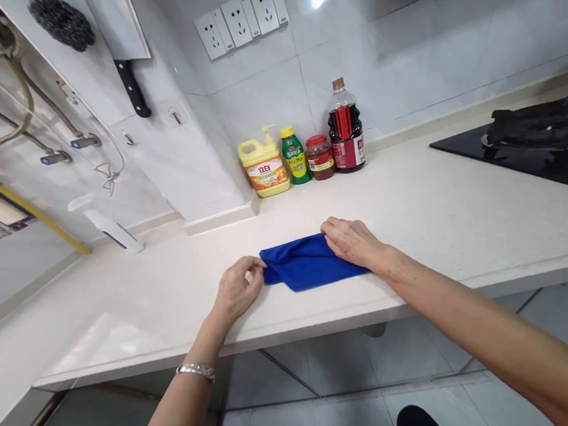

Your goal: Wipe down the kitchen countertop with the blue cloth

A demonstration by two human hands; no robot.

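Observation:
A blue cloth (314,265) lies folded on the white countertop (394,209), close to its front edge, with a loose fold along its upper side. My left hand (239,286) pinches the cloth's left edge between thumb and fingers. Over at the upper right corner, my right hand (351,240) grips the cloth with curled fingers; part of the fabric is hidden beneath that hand.
Along the wall stand a yellow detergent jug (265,168), a green bottle (295,155), a red-lidded jar (319,157) and a dark sauce bottle (345,127). A black cooktop (524,156) is at right. A cleaver (132,87) hangs on the pillar; a white handheld device (112,231) stands left.

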